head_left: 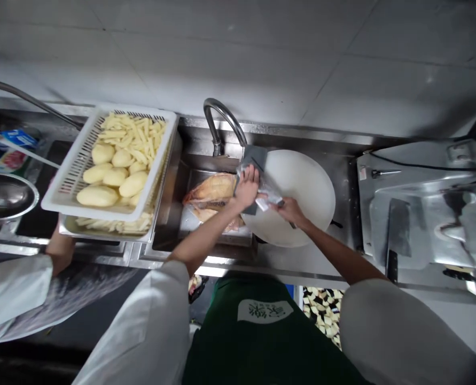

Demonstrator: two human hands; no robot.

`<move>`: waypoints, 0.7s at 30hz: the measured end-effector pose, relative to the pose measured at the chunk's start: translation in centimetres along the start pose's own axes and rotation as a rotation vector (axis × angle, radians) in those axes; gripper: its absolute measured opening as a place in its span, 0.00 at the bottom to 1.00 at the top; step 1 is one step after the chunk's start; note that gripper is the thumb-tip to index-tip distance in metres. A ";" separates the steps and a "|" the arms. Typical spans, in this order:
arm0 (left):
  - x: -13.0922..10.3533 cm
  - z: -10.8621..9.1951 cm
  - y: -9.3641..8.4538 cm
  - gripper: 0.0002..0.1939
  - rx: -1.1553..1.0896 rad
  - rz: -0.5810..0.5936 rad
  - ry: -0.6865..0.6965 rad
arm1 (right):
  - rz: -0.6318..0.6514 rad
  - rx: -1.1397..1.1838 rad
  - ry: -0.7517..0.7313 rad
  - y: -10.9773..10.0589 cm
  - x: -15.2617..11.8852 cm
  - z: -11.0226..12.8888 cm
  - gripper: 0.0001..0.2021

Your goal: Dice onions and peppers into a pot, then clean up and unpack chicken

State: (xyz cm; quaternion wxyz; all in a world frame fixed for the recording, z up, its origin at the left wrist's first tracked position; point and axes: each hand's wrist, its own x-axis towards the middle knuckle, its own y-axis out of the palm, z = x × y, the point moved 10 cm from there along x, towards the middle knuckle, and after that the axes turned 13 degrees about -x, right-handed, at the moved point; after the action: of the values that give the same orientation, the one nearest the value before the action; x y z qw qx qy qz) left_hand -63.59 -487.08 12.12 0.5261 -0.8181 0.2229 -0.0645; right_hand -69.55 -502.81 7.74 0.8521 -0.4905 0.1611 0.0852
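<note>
My left hand point(247, 186) presses down on the shiny blade of a knife point(270, 192), which lies over a dark grey slab point(257, 153) that looks like a whetstone. Its fingers lie close together on the blade, with the thumb stretched to the right. Gripping the knife's dark handle, my right hand point(291, 210) is closed at the right end. A pale label or scrap point(262, 204) shows between the hands. Beneath lies a round white cutting board point(307, 184), beside a tray of yellow-orange meat point(216, 190) in the sink.
A white basket point(49, 200) of peeled potatoes and potato sticks rests over a metal pan at left, beside another person's arm point(61, 248). A tap point(221, 104) arches behind the sink. A cleaver point(398, 230) lies on metal equipment at right. Cut pieces point(321, 310) fill a container below.
</note>
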 end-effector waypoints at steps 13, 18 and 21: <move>-5.8 -1.1 2.4 0.49 0.015 -0.011 -0.027 | 0.043 -0.023 -0.068 2.1 -4.2 -0.7 0.16; 6.0 1.2 -2.9 0.49 0.026 0.006 0.036 | -0.037 0.011 0.067 -2.0 4.7 1.7 0.16; 5.3 0.7 -2.7 0.49 0.065 0.021 0.058 | -0.018 0.066 0.066 -0.9 3.5 1.5 0.18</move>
State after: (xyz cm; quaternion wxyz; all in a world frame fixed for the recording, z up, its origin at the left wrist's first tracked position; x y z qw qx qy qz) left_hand -57.79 -487.86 13.50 0.5462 -0.7961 0.2444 -0.0897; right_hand -65.68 -501.99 7.92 0.8628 -0.4660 0.1875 0.0560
